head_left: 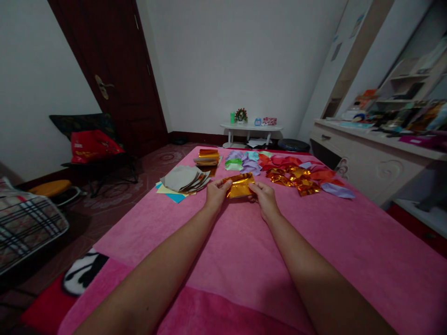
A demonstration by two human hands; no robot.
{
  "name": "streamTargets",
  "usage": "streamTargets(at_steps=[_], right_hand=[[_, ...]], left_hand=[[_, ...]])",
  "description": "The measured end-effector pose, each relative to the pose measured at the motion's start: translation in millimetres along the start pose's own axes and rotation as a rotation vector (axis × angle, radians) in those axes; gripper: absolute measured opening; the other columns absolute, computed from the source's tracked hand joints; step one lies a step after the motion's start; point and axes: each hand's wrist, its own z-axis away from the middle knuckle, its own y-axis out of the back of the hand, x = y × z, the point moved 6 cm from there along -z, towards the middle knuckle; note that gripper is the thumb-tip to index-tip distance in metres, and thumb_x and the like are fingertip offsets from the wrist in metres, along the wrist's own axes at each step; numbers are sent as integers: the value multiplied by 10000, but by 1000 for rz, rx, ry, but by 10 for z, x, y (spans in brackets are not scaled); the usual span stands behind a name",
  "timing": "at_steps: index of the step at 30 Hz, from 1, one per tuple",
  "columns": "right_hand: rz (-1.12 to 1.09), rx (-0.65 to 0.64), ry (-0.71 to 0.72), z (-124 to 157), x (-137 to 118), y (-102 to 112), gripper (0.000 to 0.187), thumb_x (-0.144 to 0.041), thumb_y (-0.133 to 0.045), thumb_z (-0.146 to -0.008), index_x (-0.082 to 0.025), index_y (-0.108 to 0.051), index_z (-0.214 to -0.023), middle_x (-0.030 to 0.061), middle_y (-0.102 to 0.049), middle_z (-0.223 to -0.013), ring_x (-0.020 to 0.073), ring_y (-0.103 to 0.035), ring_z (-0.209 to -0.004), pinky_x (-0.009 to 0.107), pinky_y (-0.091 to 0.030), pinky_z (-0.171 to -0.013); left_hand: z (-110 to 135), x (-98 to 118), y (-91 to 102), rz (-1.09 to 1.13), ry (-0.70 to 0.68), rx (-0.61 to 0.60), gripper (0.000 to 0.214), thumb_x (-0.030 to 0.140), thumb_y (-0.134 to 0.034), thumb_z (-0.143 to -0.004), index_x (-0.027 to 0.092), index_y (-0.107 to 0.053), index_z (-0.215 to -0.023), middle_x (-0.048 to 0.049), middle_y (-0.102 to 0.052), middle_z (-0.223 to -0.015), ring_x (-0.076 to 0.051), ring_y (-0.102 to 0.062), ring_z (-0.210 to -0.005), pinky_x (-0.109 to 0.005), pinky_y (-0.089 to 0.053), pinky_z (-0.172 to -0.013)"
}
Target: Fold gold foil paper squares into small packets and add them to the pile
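Between my two hands is a sheet of shiny gold foil paper [240, 186], held a little above a pink cloth. My left hand [217, 191] pinches its left edge between thumb and fingers. At the right edge, my right hand [264, 195] grips it the same way, thumb on top. Left of my hands lies a fanned stack of greyish paper sheets [183, 179] over yellow and blue sheets. Behind it sits a pile of gold foil sheets [208, 157]. Folded gold foil pieces [296, 179] lie to the right.
Purple, green and light-blue folded papers [242, 160] and red ones [279, 161] lie at the far side of the pink cloth [240, 242]. A white side table [251, 126] stands by the wall. A cluttered dresser [377, 149] is on the right, a chair with a red bag [94, 146] on the left.
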Motion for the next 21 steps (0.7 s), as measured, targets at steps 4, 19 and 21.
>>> streamTargets(at_steps=[4, 19, 21], right_hand=[[12, 14, 41, -7, -17, 20, 292, -443, -693, -636, -180, -573, -593, -33, -547, -486, 93, -468, -389, 202, -327, -362], [186, -21, 218, -38, -30, 11, 309, -439, -717, -639, -181, -687, -805, 33, -696, -733, 198, -636, -653, 304, -498, -606], [265, 4, 282, -25, -94, 41, 269, -429, -696, -669, -176, -690, -763, 44, -694, -736, 204, -629, -673, 313, -491, -633]], left_hand=[[-23, -12, 20, -98, -42, 2, 309, 420, -666, -711, 112, -661, -679, -3, -596, -565, -128, -527, -535, -215, -386, -491], [44, 145, -97, -434, -229, -162, 285, 296, -603, -754, 136, -585, -519, 36, -454, -488, -94, -384, -495, -209, -257, -487], [65, 137, -135, -458, -240, -208, 294, 320, -587, -770, 133, -608, -544, 33, -473, -496, -97, -397, -496, -209, -271, -494]])
